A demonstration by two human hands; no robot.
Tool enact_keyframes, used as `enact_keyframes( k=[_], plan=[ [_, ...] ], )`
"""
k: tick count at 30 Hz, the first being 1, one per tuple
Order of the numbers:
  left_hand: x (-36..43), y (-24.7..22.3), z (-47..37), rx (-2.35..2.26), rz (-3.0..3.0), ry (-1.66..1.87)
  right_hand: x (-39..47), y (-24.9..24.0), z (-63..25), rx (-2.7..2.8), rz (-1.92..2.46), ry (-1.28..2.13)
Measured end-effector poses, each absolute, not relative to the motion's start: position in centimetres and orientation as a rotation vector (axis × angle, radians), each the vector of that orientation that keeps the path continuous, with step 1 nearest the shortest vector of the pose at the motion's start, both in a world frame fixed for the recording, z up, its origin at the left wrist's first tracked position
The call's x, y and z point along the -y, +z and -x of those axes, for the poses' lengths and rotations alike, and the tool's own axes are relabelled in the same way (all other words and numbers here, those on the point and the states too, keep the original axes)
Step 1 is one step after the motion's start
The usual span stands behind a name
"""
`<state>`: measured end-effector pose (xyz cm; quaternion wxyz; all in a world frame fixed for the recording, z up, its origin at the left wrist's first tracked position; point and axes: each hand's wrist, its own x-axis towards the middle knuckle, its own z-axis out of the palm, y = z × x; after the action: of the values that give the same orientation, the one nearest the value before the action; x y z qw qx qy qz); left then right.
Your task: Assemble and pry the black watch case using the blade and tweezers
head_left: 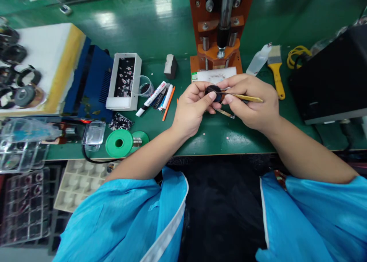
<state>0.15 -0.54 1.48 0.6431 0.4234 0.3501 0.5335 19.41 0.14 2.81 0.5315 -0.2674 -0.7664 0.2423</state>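
Head view: the left grip (190, 108) pinches a dark round part (212, 90) between thumb and fingertips, right where the two hands meet above the counter (212, 139). Holding it by the edge seems to leave its near face free, and the bent fingers behind likely act as a backstop. The right grip (255, 101) is closed pencil-fashion on a slim yellowish tool (249, 98), its thin tip reaching leftward to the part; whether tip and part touch is too fine to tell. That hold probably gives fine control, with the two hands close together steadying each other. A narrow strip (226, 113) pokes out below the fingers, between the grips; what it belongs to is unclear.

Straight beyond both grips stands an orange press (213, 54), with a white pad (207, 77) at its foot, perhaps there as a soft rest. Left of the left grip lie a marker (150, 100) and an orange stick (168, 104), grouped within easy reach; farther left sits a white box (137, 76) whose raised walls would stop the small pieces inside from scattering. Beyond the right grip, off to its right, a brush (276, 72) lies beside a bottle (259, 59), both apart from the handwork.
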Motion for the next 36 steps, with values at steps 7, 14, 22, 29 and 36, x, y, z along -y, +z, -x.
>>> enact_keyframes(
  k=[7, 14, 22, 29, 36],
  plan=[
    [0.54, 1.55, -0.15, -0.793, -0.946, 1.215, -0.57, 2.32, -19.33, 1.826, 0.617, 0.487],
    [0.35, 1.41, -0.1, -0.806, -0.962, 1.217, -0.39, 2.7, -19.17, 1.815, 0.607, 0.457],
    [0.28, 1.15, 0.02, -0.825, -0.971, 1.221, 0.05, 2.76, -19.34, 1.786, 0.616, 0.631],
    [0.31, 1.27, 0.17, -0.835, -0.981, 1.204, 0.16, 2.95, -19.45, 1.785, 0.66, 0.576],
    [0.23, 1.17, 0.25, -0.835, -0.981, 1.201, -0.25, 2.54, -19.26, 1.741, 0.714, 0.497]
  ],
)
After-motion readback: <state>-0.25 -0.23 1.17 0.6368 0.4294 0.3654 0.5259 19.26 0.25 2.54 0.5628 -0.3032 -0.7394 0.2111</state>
